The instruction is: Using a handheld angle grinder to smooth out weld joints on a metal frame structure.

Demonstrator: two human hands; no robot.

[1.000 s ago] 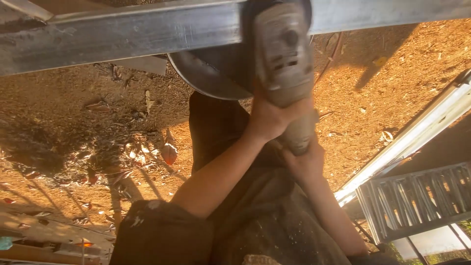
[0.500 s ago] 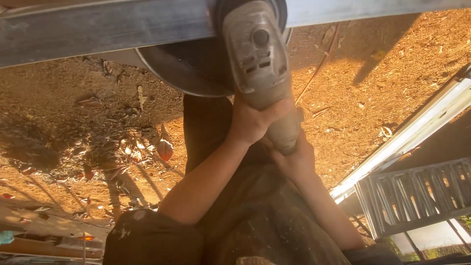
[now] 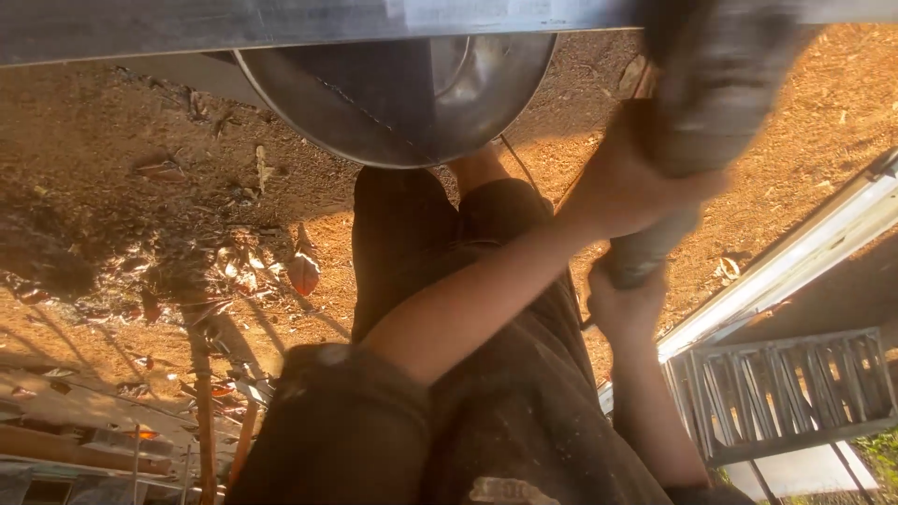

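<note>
Since half a second ago the angle grinder (image 3: 706,84) has swung from the middle of my view up to the upper right, and its body now shows only as a dark blur against the metal beam (image 3: 281,23) that runs across the top. With the tool out of the way, the round metal basin (image 3: 393,93) under the beam has come into plain sight, its shiny curved wall catching the sun.

My left hand (image 3: 627,182) is clamped around the grinder's body, the arm reaching up across my dark shirt (image 3: 505,411). My right hand (image 3: 625,304) is closed lower down on the tool's dark rear handle (image 3: 645,252), just below the left. A thin cord (image 3: 524,168) runs from near the basin toward the tool.

Below lies bare reddish ground (image 3: 140,187) strewn with dry leaves (image 3: 302,271) and long shadows. At the right edge a pale metal rail (image 3: 795,257) slants upward, and beside it sits a grey metal frame with slats (image 3: 795,383).
</note>
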